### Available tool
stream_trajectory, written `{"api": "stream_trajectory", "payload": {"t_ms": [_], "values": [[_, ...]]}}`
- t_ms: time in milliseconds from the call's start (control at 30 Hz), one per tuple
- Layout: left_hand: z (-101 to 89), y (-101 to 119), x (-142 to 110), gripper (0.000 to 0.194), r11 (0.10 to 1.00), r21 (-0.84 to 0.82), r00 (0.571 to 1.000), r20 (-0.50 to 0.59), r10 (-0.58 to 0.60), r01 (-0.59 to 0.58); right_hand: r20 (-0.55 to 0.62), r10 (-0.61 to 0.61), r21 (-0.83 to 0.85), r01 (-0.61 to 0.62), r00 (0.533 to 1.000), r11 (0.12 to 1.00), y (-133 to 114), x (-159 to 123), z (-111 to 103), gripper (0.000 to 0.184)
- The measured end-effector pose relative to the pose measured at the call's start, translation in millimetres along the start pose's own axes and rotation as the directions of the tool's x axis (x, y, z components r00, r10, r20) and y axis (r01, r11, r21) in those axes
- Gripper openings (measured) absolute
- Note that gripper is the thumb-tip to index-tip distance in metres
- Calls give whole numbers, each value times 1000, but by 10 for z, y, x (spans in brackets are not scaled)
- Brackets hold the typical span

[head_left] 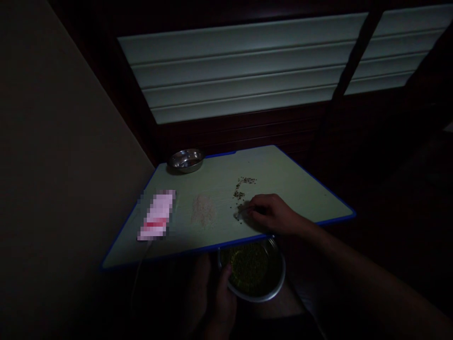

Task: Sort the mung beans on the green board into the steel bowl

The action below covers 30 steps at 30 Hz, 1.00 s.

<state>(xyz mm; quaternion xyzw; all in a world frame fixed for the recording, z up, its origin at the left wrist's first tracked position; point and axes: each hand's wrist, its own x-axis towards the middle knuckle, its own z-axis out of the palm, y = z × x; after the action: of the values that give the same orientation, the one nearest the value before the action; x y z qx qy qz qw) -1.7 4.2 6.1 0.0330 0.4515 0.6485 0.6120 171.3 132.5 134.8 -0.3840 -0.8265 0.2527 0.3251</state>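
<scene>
Below the table's near edge, my left hand (224,293) grips the left rim of a round metal bowl (260,298), thumb over the edge. Small greenish grains (249,267) lie inside the bowl. My right hand (271,212) rests low over the table's near side, fingers pinched together. Something thin and dark seems to stick out from its fingertips, too dim to name. Just beyond and left of these fingers, small dark seeds (246,181) are scattered in a curved trail. Further left lies a loose patch of pale grains (204,210).
The pale table (297,189) has a blue edge. A shallow metal bowl (186,161) stands at its far left corner. On the left lies a lit, blurred-out phone (157,215) with a cable (139,271) hanging off the edge. Behind is a dark-framed slatted panel (244,66).
</scene>
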Motion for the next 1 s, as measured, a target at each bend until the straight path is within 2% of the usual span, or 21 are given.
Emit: {"api": "stream_trajectory", "payload": {"t_ms": [133,367,500,667,1000], "values": [[-23,-8,37,40,999,-37,1000,2,-25,25,1,14,-1,-14,1000,1000,-4,-1,-15,10],[-16,15,32,37,999,28,1000,-6,-24,24,-22,33,22,-32,999,999,5,-6,-10,9],[5,19,29,35,999,40,999,-32,-33,35,16,30,52,-31,999,998,8,-5,-9,9],[-6,12,36,34,998,68,1000,7,-19,18,38,18,88,-21,999,996,-8,-3,-17,10],[11,1,58,42,998,62,1000,-4,-3,3,186,-45,190,9,982,982,-48,-32,-86,11]]}}
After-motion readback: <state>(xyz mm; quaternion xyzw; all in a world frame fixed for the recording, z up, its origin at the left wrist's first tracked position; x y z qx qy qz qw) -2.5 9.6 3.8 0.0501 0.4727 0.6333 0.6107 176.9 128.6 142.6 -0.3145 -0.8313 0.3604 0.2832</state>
